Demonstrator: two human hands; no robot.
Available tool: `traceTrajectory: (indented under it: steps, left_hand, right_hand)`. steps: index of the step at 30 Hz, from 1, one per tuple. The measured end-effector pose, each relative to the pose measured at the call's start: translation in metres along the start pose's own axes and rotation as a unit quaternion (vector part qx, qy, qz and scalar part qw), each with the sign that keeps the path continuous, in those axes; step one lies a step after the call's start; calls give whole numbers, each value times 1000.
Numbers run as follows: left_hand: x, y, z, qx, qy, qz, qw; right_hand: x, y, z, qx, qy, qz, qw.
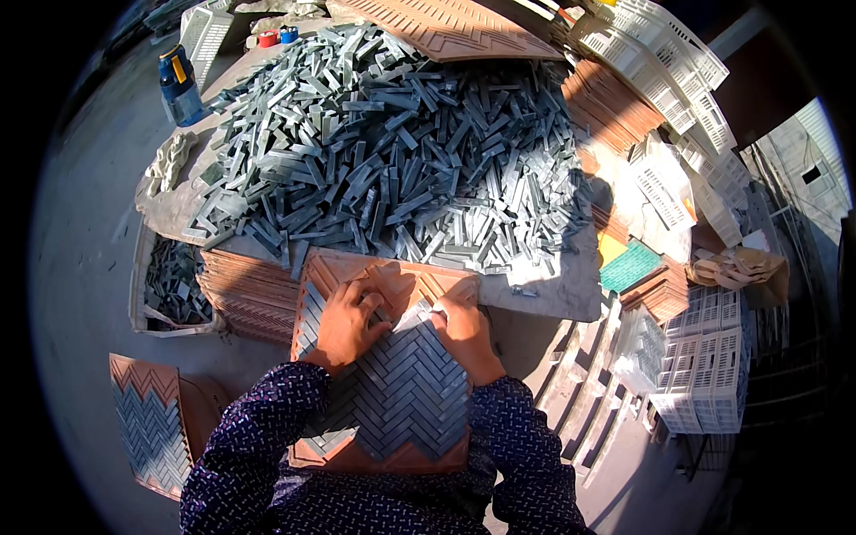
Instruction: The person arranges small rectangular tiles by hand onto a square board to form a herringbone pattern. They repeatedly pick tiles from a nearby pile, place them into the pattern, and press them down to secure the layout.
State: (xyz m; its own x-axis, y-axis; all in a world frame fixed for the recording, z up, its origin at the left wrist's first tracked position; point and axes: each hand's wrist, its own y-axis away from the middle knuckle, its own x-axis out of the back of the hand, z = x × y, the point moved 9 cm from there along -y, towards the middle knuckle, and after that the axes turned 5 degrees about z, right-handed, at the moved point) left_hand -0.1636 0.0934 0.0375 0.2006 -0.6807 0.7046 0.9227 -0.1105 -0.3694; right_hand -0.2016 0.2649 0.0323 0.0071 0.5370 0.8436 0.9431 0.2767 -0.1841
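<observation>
An orange grooved mould tray lies in front of me, mostly filled with grey stone strips set in a herringbone pattern. My left hand rests flat on the strips near the tray's upper left, fingers spread. My right hand presses at the upper edge of the laid strips, fingertips on a pale strip. Whether it pinches that strip is unclear. Just beyond the tray, a big heap of loose grey strips covers the table.
A stack of orange trays stands left of my tray, with a bin of strips beside it. A filled tray lies on the floor at lower left. White plastic crates sit at the right, and a blue bottle stands at the far left.
</observation>
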Motion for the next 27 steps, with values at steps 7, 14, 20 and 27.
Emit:
traceTrajectory:
  steps: [7,14,20,27]
  left_hand:
    - [-13,7,-7,47,-11,2,999]
    - [-12,8,1,50,-43,20,998]
    - [-20,11,2,58,-74,16,995]
    - [6,19,16,4,-89,51,995]
  right_hand:
    - [-15,-3,30,-72,-19,-23,997]
    - [-16,-7,34,-102,4,-46,994]
    - [-25,-28,30,-60,-81,-147,984]
    - [-15,-41,2,21,-35,-157,987]
